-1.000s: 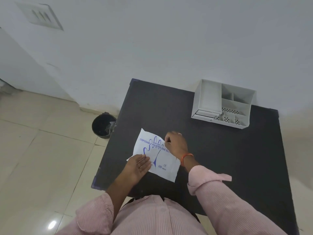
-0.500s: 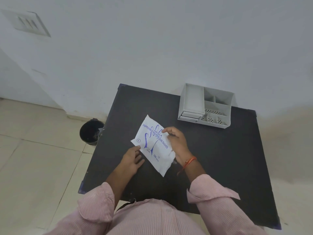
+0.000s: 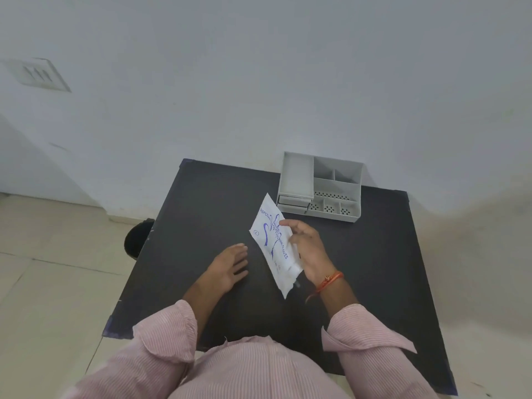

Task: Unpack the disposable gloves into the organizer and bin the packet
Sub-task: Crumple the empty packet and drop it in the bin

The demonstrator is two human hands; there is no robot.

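The left hand (image 3: 230,269) has come off the packet (image 3: 273,243) and now lies flat on the table (image 3: 201,203), fingers spread and holding nothing, a short way to the left of it. The right hand (image 3: 309,249) alone has the packet, thumb on its printed face and fingers behind, and has lifted it from lying flat to standing tilted on end, one corner pointing toward the person. That likely means the pickup is done and opening comes next; the packet looks sealed, and no gloves show outside it. Just beyond the right hand and the packet's far corner stands the grey organizer (image 3: 319,188), its compartments open on top and apparently bare, close against the wall (image 3: 259,82). Nothing lies between the packet and the organizer. Off to the left of the left hand, down on the floor (image 3: 57,269) past the table edge, sits the dark bin (image 3: 135,240), partly hidden by the table.
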